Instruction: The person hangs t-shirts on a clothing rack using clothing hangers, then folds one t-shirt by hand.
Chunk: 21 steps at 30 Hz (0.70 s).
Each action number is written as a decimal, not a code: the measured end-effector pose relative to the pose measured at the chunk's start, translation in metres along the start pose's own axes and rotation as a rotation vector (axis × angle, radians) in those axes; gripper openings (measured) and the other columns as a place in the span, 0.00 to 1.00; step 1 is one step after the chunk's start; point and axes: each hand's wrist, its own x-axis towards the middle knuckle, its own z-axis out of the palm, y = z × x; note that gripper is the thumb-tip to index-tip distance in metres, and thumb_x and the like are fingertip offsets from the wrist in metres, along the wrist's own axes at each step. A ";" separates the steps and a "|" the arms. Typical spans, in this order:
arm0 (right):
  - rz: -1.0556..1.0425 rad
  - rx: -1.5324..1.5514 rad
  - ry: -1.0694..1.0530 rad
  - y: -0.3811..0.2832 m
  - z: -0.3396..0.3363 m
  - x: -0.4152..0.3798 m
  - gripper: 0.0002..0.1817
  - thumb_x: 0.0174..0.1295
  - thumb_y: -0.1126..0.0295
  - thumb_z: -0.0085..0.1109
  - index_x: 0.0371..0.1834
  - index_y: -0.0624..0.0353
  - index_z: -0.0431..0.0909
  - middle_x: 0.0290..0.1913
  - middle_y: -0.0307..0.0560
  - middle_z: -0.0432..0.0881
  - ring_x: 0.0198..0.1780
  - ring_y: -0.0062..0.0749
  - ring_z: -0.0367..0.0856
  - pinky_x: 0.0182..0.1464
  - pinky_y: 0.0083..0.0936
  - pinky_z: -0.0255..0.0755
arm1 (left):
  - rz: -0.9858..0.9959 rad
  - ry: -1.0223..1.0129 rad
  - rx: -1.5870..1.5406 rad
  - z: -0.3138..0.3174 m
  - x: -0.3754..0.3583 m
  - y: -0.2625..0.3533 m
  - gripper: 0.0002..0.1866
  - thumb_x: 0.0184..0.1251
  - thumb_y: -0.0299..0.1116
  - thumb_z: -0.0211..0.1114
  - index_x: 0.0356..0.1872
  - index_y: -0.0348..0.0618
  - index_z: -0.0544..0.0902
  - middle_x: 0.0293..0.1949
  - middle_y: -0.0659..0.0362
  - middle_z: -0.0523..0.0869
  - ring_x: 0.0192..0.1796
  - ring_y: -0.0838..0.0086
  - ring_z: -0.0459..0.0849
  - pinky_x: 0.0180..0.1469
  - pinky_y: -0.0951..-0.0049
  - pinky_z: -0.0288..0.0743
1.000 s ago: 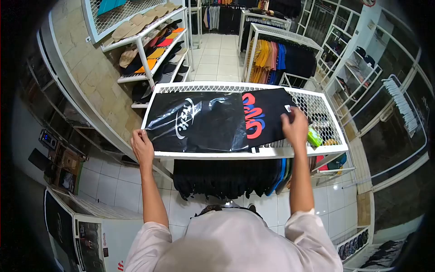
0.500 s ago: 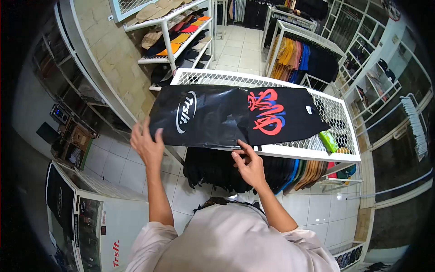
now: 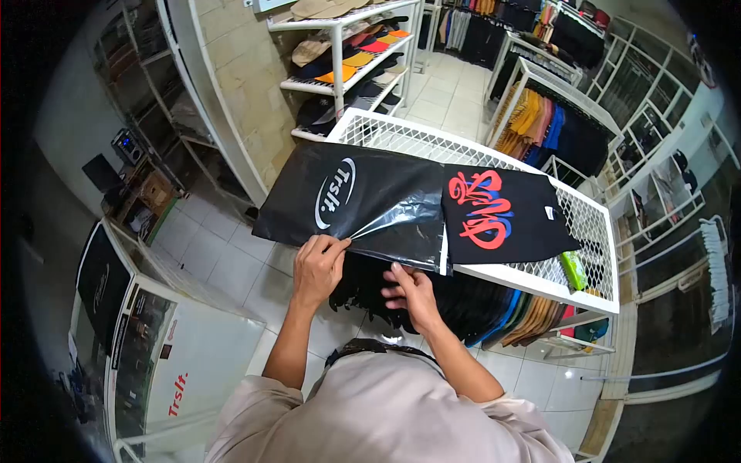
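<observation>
- Head view: the left hand (image 3: 318, 268) is narrow, its fingertips pinching the near edge of the black bag (image 3: 378, 202), where creases fan out.
- The right hand (image 3: 413, 293) is half open, fingers apart, its fingertips at the same edge; whether they grip it, I cannot tell.
- Ahead of both hands lies the bag, one corner overhanging beyond the left hand.
- Forward and right of the right hand, the black shirt (image 3: 532, 220) lies print up on the mesh tabletop (image 3: 606, 266), against the bag's end.
- Farther right sits a green packet (image 3: 573, 270).
</observation>
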 end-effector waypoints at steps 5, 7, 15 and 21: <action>-0.122 0.132 -0.020 -0.005 0.041 0.019 0.27 0.71 0.55 0.70 0.63 0.63 0.74 0.55 0.48 0.84 0.48 0.29 0.87 0.41 0.27 0.85 | -0.069 0.034 0.065 -0.017 -0.036 0.024 0.12 0.61 0.23 0.71 0.46 0.42 0.90 0.36 0.58 0.84 0.42 0.61 0.84 0.47 0.60 0.78; -0.217 0.137 0.032 -0.007 0.057 0.024 0.20 0.72 0.59 0.70 0.57 0.62 0.79 0.50 0.43 0.86 0.44 0.25 0.86 0.41 0.23 0.81 | -0.116 0.057 0.101 -0.020 -0.054 0.038 0.11 0.61 0.24 0.71 0.45 0.41 0.90 0.37 0.57 0.85 0.42 0.60 0.84 0.47 0.60 0.79; -0.459 -0.191 -0.598 -0.005 0.081 0.020 0.17 0.60 0.69 0.70 0.48 0.68 0.85 0.43 0.43 0.89 0.42 0.25 0.83 0.47 0.28 0.79 | -0.357 -0.129 -0.117 -0.009 -0.120 0.100 0.20 0.62 0.36 0.78 0.52 0.38 0.87 0.46 0.50 0.89 0.50 0.53 0.87 0.55 0.58 0.80; -0.426 -0.326 -0.894 -0.012 0.050 0.032 0.07 0.58 0.76 0.66 0.24 0.56 0.78 0.24 0.24 0.73 0.27 0.11 0.68 0.30 0.20 0.63 | -0.703 0.186 -0.229 -0.045 -0.173 0.102 0.15 0.66 0.33 0.77 0.51 0.38 0.89 0.40 0.55 0.92 0.43 0.72 0.89 0.48 0.71 0.81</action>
